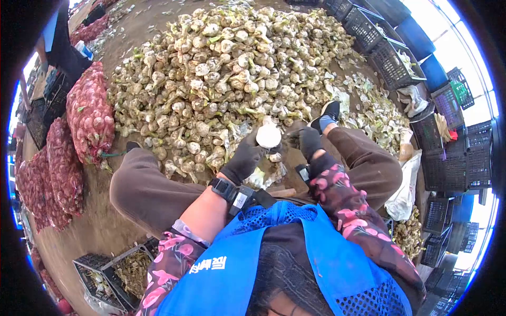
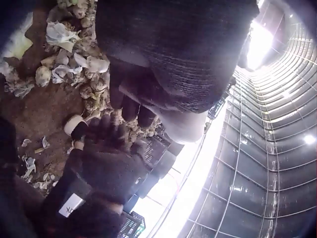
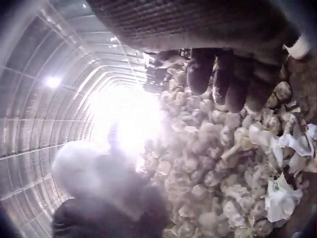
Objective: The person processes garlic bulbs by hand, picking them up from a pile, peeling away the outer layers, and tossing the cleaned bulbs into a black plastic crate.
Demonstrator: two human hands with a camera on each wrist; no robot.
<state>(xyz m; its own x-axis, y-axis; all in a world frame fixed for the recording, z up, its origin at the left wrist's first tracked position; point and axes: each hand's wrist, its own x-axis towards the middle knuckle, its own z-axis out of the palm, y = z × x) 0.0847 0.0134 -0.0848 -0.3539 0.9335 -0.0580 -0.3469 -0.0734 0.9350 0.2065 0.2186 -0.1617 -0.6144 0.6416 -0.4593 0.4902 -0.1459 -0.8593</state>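
My left hand, in a dark glove, grips a peeled white garlic bulb in front of my body. In the left wrist view the bulb shows below the gloved palm, pale and smooth. My right hand, gloved too, is just right of the bulb and apart from it. Its fingers hang loosely bent in the right wrist view, with nothing seen in them. In that view the bulb is blurred beside my left hand. A large heap of untrimmed garlic lies ahead of both hands.
Filled red mesh sacks lie at left. Black plastic crates line the right side, and more crates stand at lower left. Loose garlic skins litter the ground. A white bag lies beside my right knee.
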